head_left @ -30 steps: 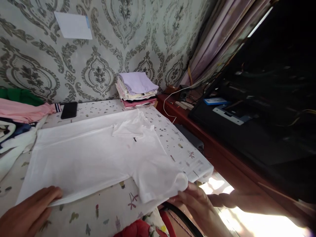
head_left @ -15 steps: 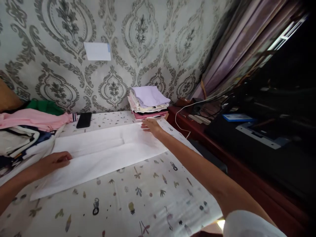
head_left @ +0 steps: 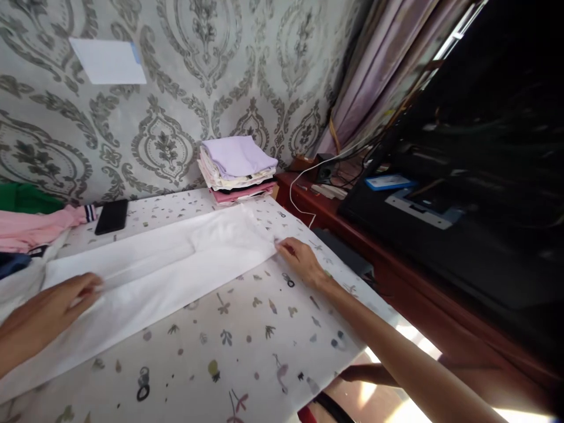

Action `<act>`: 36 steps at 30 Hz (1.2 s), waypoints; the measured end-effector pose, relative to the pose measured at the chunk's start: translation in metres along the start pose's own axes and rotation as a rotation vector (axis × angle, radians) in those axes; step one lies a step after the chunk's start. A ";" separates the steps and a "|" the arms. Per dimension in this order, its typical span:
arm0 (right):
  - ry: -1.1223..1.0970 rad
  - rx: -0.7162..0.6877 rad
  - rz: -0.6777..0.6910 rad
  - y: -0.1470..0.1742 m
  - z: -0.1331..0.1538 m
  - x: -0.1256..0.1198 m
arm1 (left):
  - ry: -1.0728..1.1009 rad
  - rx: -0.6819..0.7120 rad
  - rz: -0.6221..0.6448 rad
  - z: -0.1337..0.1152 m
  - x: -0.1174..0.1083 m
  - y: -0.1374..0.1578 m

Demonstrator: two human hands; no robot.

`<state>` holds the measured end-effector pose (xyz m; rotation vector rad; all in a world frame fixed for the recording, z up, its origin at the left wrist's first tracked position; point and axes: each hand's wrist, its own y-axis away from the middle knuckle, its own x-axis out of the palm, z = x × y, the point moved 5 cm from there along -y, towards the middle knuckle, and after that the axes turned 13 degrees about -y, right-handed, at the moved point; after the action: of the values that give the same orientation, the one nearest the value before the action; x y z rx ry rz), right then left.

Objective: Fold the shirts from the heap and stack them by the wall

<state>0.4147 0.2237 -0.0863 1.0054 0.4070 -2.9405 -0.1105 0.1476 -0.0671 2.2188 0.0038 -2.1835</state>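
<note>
A long white cloth (head_left: pixel 176 276) lies folded lengthwise across the patterned sheet, with a crease along its middle. It may be a garment, but its kind cannot be made out. At its right end, my right hand (head_left: pixel 302 259) pinches the near corner between thumb and fingertips. My left hand (head_left: pixel 55 305) is over the cloth's left part, slightly blurred, fingers loosely bent and thumb apart from them. Whether its fingertips touch the fabric is hard to see.
A stack of folded clothes (head_left: pixel 240 161), lilac on top, stands by the wall. A black phone (head_left: pixel 111 217) lies left of it, beside a pink garment (head_left: pixel 42 226) and a green one (head_left: pixel 29 198). A white cable (head_left: pixel 296 202) trails over the dark red furniture (head_left: pixel 374 252) on the right.
My right hand has come from the far right corner to the near right corner and pinches it. The right end looks more wrinkled. The view has turned to the right.
</note>
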 end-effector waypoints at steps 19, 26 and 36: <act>-0.192 -0.084 0.098 0.000 0.002 0.005 | -0.109 0.106 -0.061 -0.255 0.011 -0.207; -0.047 -0.029 0.108 -0.001 -0.001 0.002 | 0.069 0.193 -0.259 -0.247 -0.004 -0.216; -0.077 -0.049 0.128 -0.004 0.000 0.002 | 0.080 0.224 -0.211 -0.255 0.016 -0.231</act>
<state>0.4130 0.2281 -0.0863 0.8754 0.3952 -2.8293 0.1391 0.3841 -0.0833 2.5321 -0.0062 -2.3000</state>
